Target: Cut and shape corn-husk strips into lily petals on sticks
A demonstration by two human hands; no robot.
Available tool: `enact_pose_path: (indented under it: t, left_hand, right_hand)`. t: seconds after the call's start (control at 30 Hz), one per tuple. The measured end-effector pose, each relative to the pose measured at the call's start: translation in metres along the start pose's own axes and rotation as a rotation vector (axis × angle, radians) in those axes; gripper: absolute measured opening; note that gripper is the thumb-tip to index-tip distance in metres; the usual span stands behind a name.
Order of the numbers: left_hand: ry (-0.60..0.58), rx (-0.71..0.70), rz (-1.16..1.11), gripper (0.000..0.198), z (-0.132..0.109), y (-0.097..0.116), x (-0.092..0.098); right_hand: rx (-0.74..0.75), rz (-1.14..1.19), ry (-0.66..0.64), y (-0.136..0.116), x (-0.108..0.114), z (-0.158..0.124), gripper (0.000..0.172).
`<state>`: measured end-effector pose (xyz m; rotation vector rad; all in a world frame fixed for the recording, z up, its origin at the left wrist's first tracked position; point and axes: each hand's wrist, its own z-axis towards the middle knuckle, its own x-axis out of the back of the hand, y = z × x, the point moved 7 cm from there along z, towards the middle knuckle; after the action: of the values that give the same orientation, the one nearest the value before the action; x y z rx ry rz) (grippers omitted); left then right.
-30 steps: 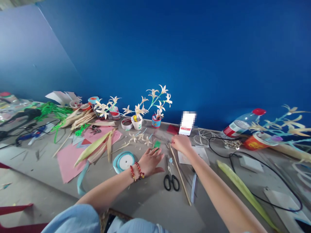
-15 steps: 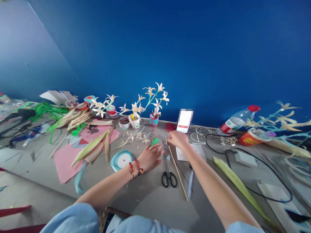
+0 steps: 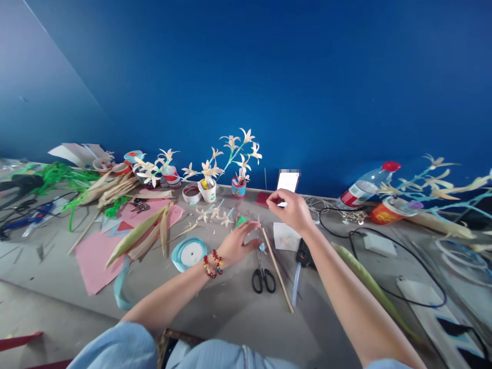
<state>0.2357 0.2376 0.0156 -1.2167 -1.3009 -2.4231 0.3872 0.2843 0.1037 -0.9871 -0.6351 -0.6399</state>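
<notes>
My left hand, with beaded bracelets at the wrist, hovers low over the table with fingers extended and thumb apart. Close to its fingertips is a small green scrap. Beyond it lie loose cream flowers on light-blue stems. My right hand is raised, its fingers pinched; a thin wire stands up at the fingertips. Black-handled scissors and a thin wooden stick lie between my forearms. Left of my left wrist is a roll of light-blue ribbon.
Behind, cups with flower stems stand along the blue wall, near a propped phone. Corn husks and pink paper are at left. A plastic bottle, red cup, cable and glue gun occupy the right.
My right hand has risen from the table beside the phone, and the upright thin wire now shows at its fingertips. My left hand has drawn slightly back. The view has shifted a little.
</notes>
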Motion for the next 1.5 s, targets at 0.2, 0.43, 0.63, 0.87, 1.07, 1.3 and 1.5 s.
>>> enact_pose_path:
  t: [0.2, 0.43, 0.63, 0.87, 1.07, 1.3, 1.5]
  left_hand:
    - [0.149, 0.017, -0.193, 0.021, 0.002, 0.024, 0.027]
    - [0.086, -0.068, -0.171, 0.023, -0.011, 0.038, 0.019]
    - [-0.05, -0.168, 0.13, 0.033, -0.031, 0.034, -0.016]
    - [-0.408, -0.289, 0.375, 0.07, -0.068, 0.031, -0.058]
    - [-0.365, -0.21, 0.376, 0.056, -0.075, 0.02, -0.047]
    - [-0.325, -0.135, 0.339, 0.048, -0.058, 0.005, -0.035]
    - [-0.282, -0.168, 0.264, 0.049, -0.038, 0.012, -0.038]
  right_hand:
    - [0.126, 0.238, 0.045, -0.043, 0.01, -0.039, 0.01]
    - [-0.074, 0.463, -0.163, -0.037, -0.018, -0.089, 0.012]
    - [-0.205, 0.344, 0.029, -0.005, 0.013, -0.11, 0.02]
    - [-0.271, 0.085, -0.032, 0.029, 0.0, -0.128, 0.024]
    - [-0.257, 0.069, -0.13, 0.031, -0.021, -0.131, 0.02]
    - [-0.223, 0.063, -0.171, 0.017, -0.025, -0.131, 0.017]
    - [-0.192, 0.052, -0.165, 0.014, -0.027, -0.128, 0.018]
